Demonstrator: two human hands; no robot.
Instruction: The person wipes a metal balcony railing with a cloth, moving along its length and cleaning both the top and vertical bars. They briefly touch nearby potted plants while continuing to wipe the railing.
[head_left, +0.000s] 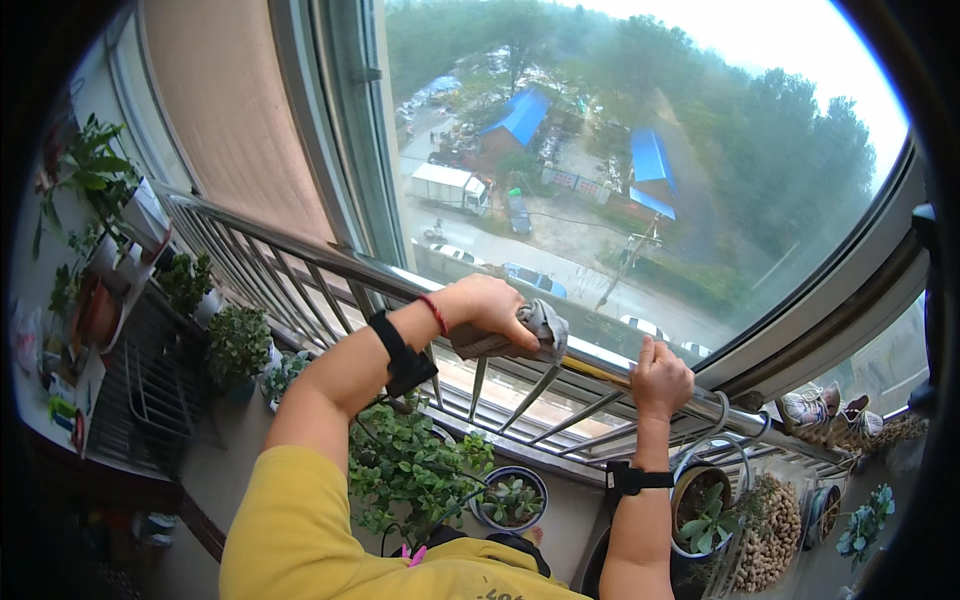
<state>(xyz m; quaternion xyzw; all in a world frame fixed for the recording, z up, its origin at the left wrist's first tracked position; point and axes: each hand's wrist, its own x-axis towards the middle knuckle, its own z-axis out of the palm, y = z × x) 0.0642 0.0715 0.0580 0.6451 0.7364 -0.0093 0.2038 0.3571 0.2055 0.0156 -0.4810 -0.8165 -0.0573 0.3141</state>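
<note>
A metal window railing (300, 247) runs across the view at waist height, its top rail a shiny round tube. My left hand (491, 307) presses a crumpled grey cloth (546, 330) around the top rail, near the middle. Farther right, my right hand (660, 379) is closed around the same rail. Between the two hands the rail reflects yellow. Upright bars slant down below it. A red cord circles my left wrist, and a black strap sits on each forearm.
Potted plants stand at the left and below the railing, one a succulent in a round pot (541, 501). At right are a tray of peanuts (769, 532), another potted plant (705, 517) and a pair of shoes (810, 409). A large window looks down on a street.
</note>
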